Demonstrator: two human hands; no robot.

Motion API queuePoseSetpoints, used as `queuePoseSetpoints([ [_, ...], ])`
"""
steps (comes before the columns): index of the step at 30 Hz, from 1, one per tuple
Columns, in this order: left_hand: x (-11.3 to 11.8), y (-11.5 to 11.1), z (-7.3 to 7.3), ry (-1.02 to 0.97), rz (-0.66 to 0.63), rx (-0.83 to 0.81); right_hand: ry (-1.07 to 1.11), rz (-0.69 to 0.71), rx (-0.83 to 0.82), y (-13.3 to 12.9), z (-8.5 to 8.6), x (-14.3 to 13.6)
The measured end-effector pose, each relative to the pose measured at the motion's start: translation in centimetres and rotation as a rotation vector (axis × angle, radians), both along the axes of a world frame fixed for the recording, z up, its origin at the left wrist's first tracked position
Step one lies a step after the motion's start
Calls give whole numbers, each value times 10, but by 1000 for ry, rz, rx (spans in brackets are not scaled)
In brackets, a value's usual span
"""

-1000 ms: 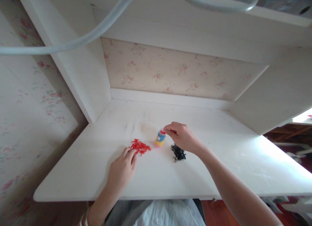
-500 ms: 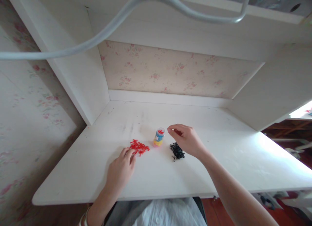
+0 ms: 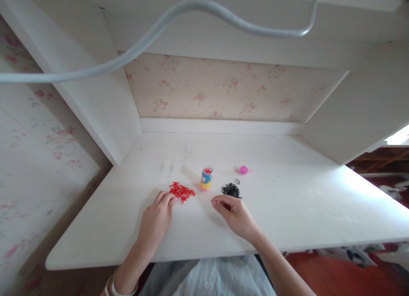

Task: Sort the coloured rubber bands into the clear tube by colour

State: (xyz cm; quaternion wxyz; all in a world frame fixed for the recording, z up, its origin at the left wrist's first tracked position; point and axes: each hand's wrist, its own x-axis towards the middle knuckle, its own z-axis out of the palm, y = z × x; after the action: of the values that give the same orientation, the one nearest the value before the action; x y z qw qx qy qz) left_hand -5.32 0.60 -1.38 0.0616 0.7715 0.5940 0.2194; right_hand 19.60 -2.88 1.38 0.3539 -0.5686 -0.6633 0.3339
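Note:
My left hand [image 3: 157, 217] rests on the table with fingers bent and drawn together, their tips at the left edge of a loose pile of red rubber bands [image 3: 182, 192]. Whatever lies between those tips is hidden. In front of a black rubber band pile [image 3: 230, 190], my right hand [image 3: 234, 215] is closed in a pinch, its tips pointing left; I cannot make out anything in it. Between the two piles stands a small clear jar [image 3: 206, 179], upright and lidless, with red bands near its top, a blue label and yellow and pink below.
Behind the black pile lie a single black band [image 3: 237, 181] and a pink cap with a loop [image 3: 243, 170]. White shelf panels enclose the table [image 3: 306, 189] at the sides and back. A pale cable [image 3: 128, 51] crosses the upper view.
My right hand has come back toward me, from beside the jar's top to in front of the black pile, uncovering the pink cap and single black band. My left hand has barely moved.

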Motion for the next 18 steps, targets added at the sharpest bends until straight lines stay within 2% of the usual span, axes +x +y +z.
queuePoseSetpoints([
  [5,1,3,7,-107,-2,63,-28,30,40,-10,-19,-6],
  [11,12,12,28,-163,-35,90,-43,37,81,-14,-20,-4],
  [18,22,25,35,-185,-56,65,-47,43,93,-15,-21,-2],
])
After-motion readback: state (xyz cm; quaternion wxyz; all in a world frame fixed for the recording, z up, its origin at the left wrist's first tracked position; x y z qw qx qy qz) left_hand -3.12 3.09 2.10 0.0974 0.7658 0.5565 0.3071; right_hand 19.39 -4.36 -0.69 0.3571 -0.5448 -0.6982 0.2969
